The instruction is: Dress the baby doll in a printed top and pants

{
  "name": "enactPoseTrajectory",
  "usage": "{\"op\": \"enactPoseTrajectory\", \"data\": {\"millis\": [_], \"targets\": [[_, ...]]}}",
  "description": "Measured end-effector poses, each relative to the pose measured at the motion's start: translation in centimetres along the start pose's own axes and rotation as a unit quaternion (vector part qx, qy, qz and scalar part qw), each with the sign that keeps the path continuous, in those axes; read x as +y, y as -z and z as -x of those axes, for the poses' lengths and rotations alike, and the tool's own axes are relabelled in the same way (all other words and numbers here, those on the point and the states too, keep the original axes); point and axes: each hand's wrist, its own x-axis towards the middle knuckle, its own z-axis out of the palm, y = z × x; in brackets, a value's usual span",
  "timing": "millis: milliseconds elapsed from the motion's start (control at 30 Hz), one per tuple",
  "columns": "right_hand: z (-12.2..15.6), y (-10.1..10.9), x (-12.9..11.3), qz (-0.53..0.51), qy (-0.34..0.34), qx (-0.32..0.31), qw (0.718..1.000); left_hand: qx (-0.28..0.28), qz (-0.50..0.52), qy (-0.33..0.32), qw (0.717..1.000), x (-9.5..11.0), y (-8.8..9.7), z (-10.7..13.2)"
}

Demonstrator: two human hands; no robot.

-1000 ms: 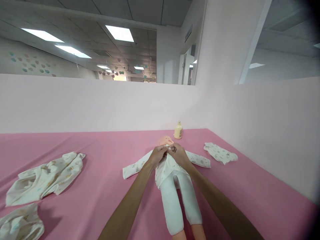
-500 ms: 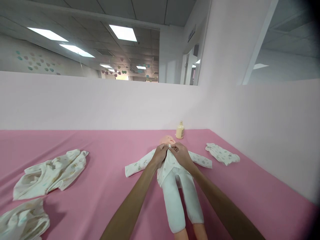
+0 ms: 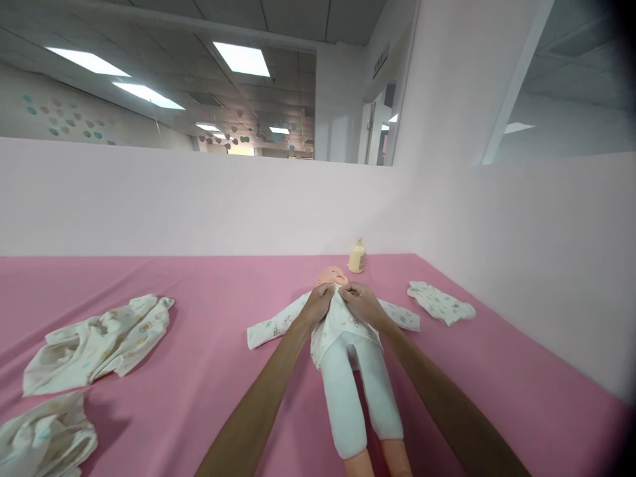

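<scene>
A baby doll (image 3: 332, 274) lies on its back on the pink-covered surface, head away from me and bare lower legs toward me. It wears a white printed baby shirt (image 3: 342, 324), with both sleeves spread out sideways. White cloth covers its hips and thighs. My left hand (image 3: 318, 303) pinches the front of the shirt just below the neck. My right hand (image 3: 361, 303) grips the other side of the same front, a small gap away from the left. Exactly what lies between the fingertips is too small to make out.
A pale yellow pump bottle (image 3: 356, 257) stands behind the doll's head. Folded white printed clothing (image 3: 442, 303) lies to the right. On the left are a crumpled printed garment (image 3: 104, 341) and another one (image 3: 50, 434) nearer me. White walls (image 3: 199, 205) border the pink surface (image 3: 199, 404).
My right hand has shifted slightly, and its fingertips are a little farther from my left hand. My left hand stays on the shirt front. The whole view has tilted slightly.
</scene>
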Motion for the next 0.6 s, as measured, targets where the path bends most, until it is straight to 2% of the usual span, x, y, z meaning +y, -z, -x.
{"op": "enactPoseTrajectory", "data": {"millis": [167, 300, 367, 500, 600], "targets": [[0.1, 0.4, -0.3, -0.1, -0.039, -0.035, 0.994, -0.021, 0.038, 0.012, 0.999, -0.7, 0.3, -0.5], [0.2, 0.4, -0.6, -0.124, -0.046, -0.041, 0.99, -0.096, 0.149, 0.037, 0.983, -1.1, 1.0, -0.8], [0.2, 0.3, -0.7, -0.115, -0.043, -0.037, 0.992, -0.116, 0.18, 0.051, 0.976, -1.0, 1.2, -0.8], [0.2, 0.1, -0.4, -0.081, -0.026, -0.042, 0.996, -0.113, 0.193, 0.078, 0.972, -0.5, 1.4, -0.7], [0.2, 0.0, -0.3, -0.044, 0.002, -0.043, 0.998, -0.089, 0.194, 0.088, 0.973, -0.3, 1.3, -0.7]]}}
